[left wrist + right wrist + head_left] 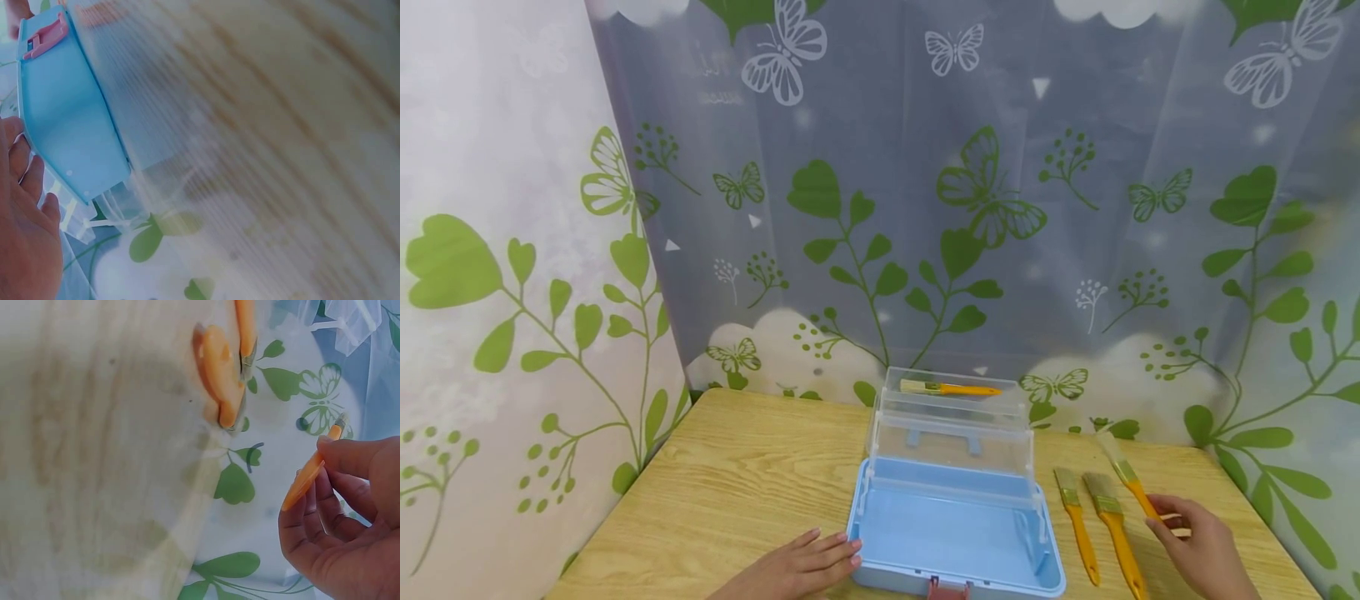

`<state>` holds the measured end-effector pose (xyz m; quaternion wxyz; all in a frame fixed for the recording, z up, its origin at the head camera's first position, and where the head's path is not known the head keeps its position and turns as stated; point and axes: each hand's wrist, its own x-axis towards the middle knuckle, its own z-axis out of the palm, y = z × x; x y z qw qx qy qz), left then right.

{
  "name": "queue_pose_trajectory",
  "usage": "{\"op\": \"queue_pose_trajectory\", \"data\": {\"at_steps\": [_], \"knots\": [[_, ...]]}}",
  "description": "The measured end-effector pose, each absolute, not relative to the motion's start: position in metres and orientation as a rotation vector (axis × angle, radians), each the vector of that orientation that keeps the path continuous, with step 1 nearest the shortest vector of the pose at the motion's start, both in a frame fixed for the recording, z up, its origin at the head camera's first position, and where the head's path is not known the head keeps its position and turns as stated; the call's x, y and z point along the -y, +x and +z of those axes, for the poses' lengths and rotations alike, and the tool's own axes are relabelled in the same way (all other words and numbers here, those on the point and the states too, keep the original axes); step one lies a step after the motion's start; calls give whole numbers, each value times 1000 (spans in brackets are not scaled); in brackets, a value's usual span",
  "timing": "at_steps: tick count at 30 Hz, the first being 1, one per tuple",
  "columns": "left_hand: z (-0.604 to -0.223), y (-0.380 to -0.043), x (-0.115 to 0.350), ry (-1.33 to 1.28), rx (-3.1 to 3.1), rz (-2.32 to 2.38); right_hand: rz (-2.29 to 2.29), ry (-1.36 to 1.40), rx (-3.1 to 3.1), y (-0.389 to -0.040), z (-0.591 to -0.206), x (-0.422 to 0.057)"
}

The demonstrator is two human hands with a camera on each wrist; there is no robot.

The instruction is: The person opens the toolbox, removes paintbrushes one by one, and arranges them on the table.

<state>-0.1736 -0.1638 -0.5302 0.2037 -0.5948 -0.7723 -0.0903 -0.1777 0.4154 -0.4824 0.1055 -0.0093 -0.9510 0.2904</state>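
Note:
A light blue toolbox (940, 525) stands with its lid raised and clear trays folded up behind its base. One paintbrush (958, 389) with a yellow-orange handle lies in the top clear tray. My left hand (801, 565) rests its straight fingertips at the box's left rim; the left wrist view shows those fingers against the box's side. My right hand (1198, 542) pinches the handle of another paintbrush (1127, 475), bristles pointing away to the back left. Two more paintbrushes, a smaller one (1078, 533) and a wider one (1116, 533), lie between the box and this hand.
The wooden table (730, 475) extends left of the box. Behind it hangs a grey-blue curtain (880, 108) printed with green leaves and butterflies, and a paler patterned sheet (490, 375) covers the left side. A pink latch (948, 590) sits on the box's front.

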Motion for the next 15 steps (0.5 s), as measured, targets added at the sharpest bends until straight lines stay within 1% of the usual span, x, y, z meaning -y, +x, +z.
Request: {"op": "queue_pose_trajectory", "data": {"at_steps": [15], "knots": [[-527, -173, 162, -1652, 2133, -230, 913, -151, 2909, -175, -494, -431]]}}
